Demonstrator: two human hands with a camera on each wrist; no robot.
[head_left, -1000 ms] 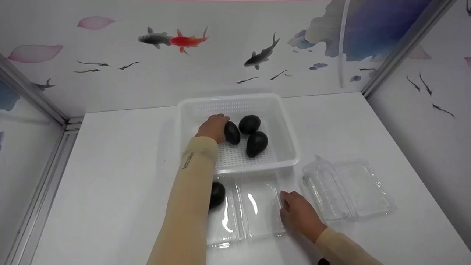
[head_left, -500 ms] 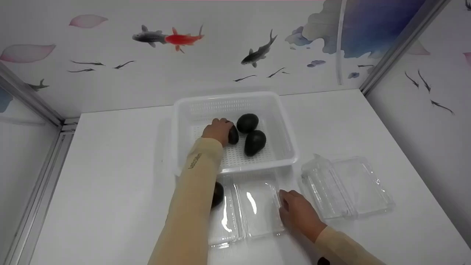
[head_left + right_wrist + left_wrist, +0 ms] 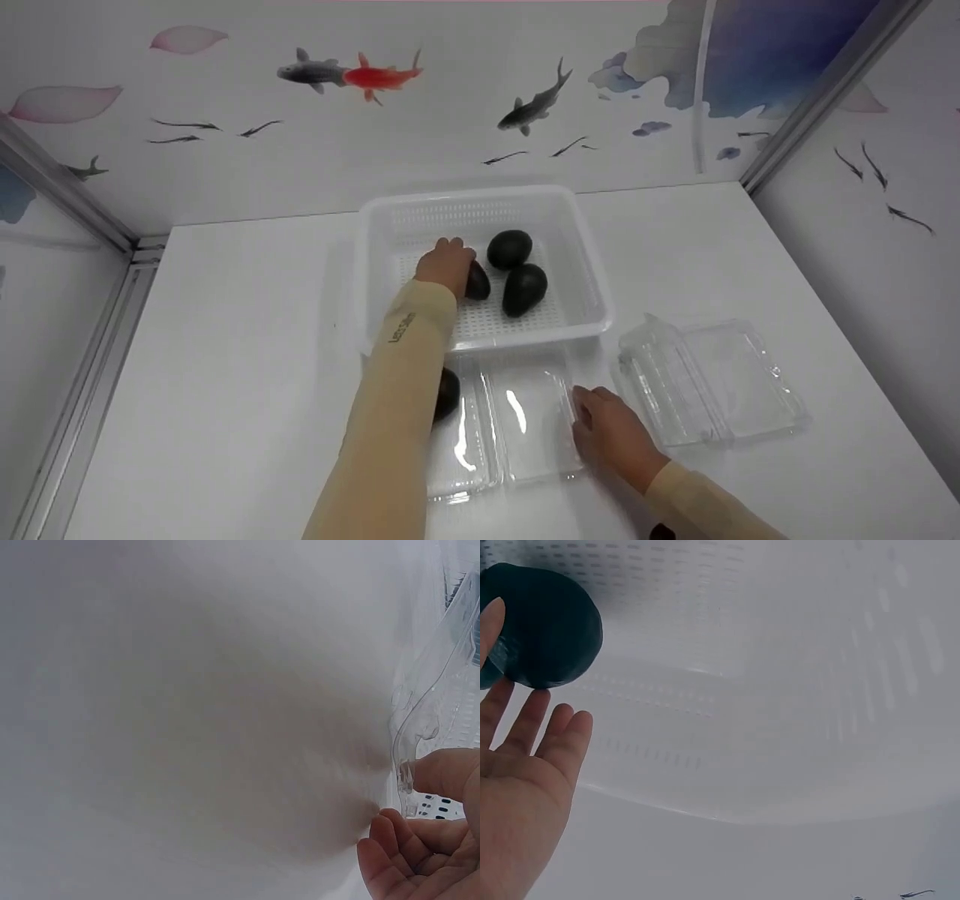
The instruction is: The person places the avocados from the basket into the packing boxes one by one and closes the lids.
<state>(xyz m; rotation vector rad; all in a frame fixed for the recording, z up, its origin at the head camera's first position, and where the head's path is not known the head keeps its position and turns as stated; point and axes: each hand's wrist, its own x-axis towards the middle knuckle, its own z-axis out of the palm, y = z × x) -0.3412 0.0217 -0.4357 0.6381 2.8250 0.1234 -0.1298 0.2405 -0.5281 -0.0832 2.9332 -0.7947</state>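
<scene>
In the head view my left hand (image 3: 446, 265) is inside a white basket (image 3: 592, 300), gripping a dark avocado (image 3: 478, 282). The left wrist view shows the thumb against one side of that avocado (image 3: 555, 630) and fingertips touching its lower side. Two more avocados, one rounder (image 3: 510, 250) and one pear-shaped (image 3: 524, 290), lie to its right. A clear plastic clamshell (image 3: 529, 454) lies spread flat in front of the basket. One avocado (image 3: 448, 394) sits in its left half, partly hidden by my left sleeve. My right hand (image 3: 619, 442) pinches the clamshell's right edge between thumb and fingers.
A second clear clamshell (image 3: 742, 382) lies opened on the right of the white table (image 3: 225, 375). Panels painted with fish surround the table at the back and sides, joined by metal posts (image 3: 832, 97).
My left hand has shifted a little to the right and now covers more of the avocado beside it. The right hand stays at the clamshell's edge.
</scene>
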